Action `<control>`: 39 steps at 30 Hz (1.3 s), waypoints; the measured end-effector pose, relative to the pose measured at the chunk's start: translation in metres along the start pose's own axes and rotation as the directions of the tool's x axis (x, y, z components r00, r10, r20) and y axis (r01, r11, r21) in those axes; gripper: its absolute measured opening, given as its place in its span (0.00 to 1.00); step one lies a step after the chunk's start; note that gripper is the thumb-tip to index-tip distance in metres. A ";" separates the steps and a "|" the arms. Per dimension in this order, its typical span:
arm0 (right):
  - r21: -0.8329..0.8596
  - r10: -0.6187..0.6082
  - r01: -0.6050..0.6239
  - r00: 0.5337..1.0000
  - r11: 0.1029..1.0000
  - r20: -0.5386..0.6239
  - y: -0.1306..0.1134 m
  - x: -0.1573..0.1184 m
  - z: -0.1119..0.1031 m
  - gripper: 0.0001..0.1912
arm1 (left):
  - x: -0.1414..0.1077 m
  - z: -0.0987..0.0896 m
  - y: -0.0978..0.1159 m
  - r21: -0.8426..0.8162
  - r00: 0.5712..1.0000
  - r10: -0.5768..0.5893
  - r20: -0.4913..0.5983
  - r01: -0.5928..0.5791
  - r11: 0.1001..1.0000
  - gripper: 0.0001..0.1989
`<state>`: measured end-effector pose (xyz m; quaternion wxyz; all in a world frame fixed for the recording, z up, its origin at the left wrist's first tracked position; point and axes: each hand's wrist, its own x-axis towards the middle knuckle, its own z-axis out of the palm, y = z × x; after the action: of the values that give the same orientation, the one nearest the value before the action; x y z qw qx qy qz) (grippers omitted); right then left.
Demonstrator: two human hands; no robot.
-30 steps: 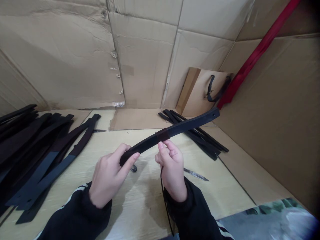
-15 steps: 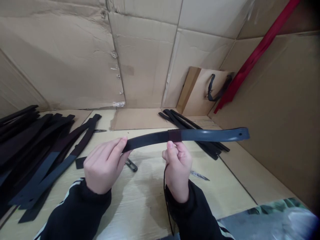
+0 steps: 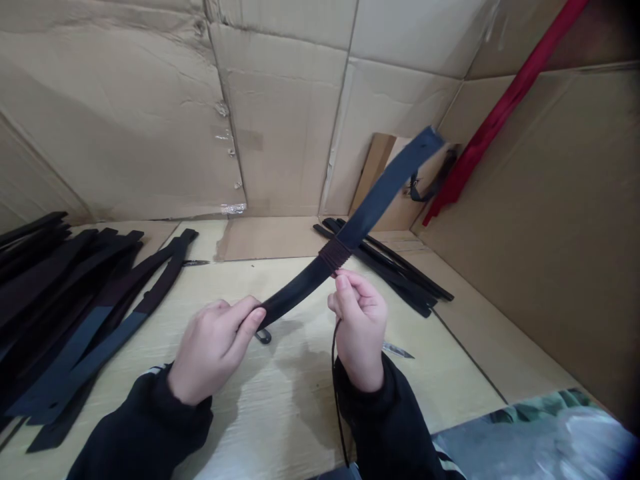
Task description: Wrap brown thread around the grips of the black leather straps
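Note:
My left hand (image 3: 220, 343) grips the lower black end of a curved, flat strip (image 3: 300, 288), black on one half and blue-grey on the other. Dark brown cord is wound in tight turns around its middle as a wrapped band (image 3: 335, 257). Just below that band, my right hand (image 3: 360, 327) pinches the dark cord (image 3: 337, 393), whose loose length hangs down past the wrist. The strip slants up to the right, with a small hole near its blue-grey tip. Behind the strip, close to my left hand, a small black-handled tool (image 3: 263, 337) lies partly hidden on the table.
Several similar strips (image 3: 100, 287) are piled at the left, and more black strips (image 3: 400, 273) lie at the back right. A pointed blade (image 3: 399, 350) rests beside my right hand. Cardboard walls (image 3: 285, 133) surround the table; a paper bag (image 3: 375, 173) and red fabric (image 3: 500, 127) are at the right.
The strip has swung from nearly level to a steep slant, its blue-grey end rising and its face turning. My left hand has lowered slightly; my right hand still pinches the cord.

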<state>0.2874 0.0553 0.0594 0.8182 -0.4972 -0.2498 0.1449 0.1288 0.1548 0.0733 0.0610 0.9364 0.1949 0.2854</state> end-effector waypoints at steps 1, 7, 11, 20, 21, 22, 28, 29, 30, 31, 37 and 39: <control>-0.010 -0.010 0.010 1.000 1.000 -0.003 0.001 0.000 -0.001 0.10 | 0.001 -0.001 0.001 -0.092 0.993 -0.064 0.104 0.074 0.993 0.18; -0.008 -0.052 0.052 0.999 0.999 0.005 0.000 0.000 -0.002 0.09 | 0.002 0.001 0.003 -0.236 0.930 -0.206 0.303 0.283 0.930 0.18; -0.009 -0.066 0.067 0.997 0.998 0.028 -0.001 0.001 -0.002 0.11 | 0.000 0.002 0.004 -0.285 0.924 -0.206 0.322 0.303 0.909 0.16; 0.156 0.077 -0.120 0.963 0.980 0.260 -0.002 0.004 -0.001 0.15 | 0.005 -0.005 0.005 -0.531 0.850 -0.044 0.525 0.368 0.763 0.20; 0.177 0.081 -0.143 0.946 0.974 0.314 -0.003 0.004 -0.002 0.16 | 0.004 -0.006 0.003 -0.560 0.833 -0.020 0.553 0.390 0.731 0.21; 0.193 0.077 -0.153 0.932 0.969 0.355 -0.003 0.004 -0.002 0.16 | 0.003 -0.007 0.001 -0.580 0.809 -0.003 0.588 0.424 0.695 0.22; 0.125 -0.016 -0.018 0.964 0.992 0.267 0.001 -0.001 -0.004 0.09 | -0.001 -0.010 -0.004 -0.609 0.686 0.041 0.727 0.616 0.499 0.29; 0.102 -0.037 0.014 0.974 0.995 0.223 0.001 -0.001 -0.003 0.09 | -0.001 -0.009 -0.004 -0.616 0.701 0.027 0.713 0.607 0.501 0.29; 0.084 -0.058 0.044 0.983 0.995 0.175 0.002 -0.001 -0.003 0.09 | 0.000 -0.008 -0.004 -0.618 0.729 0.002 0.685 0.580 0.530 0.27; 0.073 -0.078 0.070 0.989 0.995 0.126 0.002 -0.001 -0.002 0.10 | 0.001 -0.006 -0.004 -0.608 0.770 -0.032 0.637 0.527 0.594 0.26; 0.046 -0.144 0.151 0.980 0.987 -0.138 -0.002 0.005 -0.004 0.16 | -0.002 0.017 -0.013 0.156 0.985 0.076 -0.152 -0.053 0.986 0.16; 0.074 -0.133 0.145 0.981 0.987 -0.143 -0.004 0.006 -0.005 0.18 | -0.003 0.020 -0.015 0.393 0.922 0.229 -0.312 -0.094 0.915 0.18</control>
<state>0.2950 0.0528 0.0628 0.8617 -0.4525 -0.2206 0.0631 0.1328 0.1669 0.0519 -0.1768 0.8776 0.1735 0.4104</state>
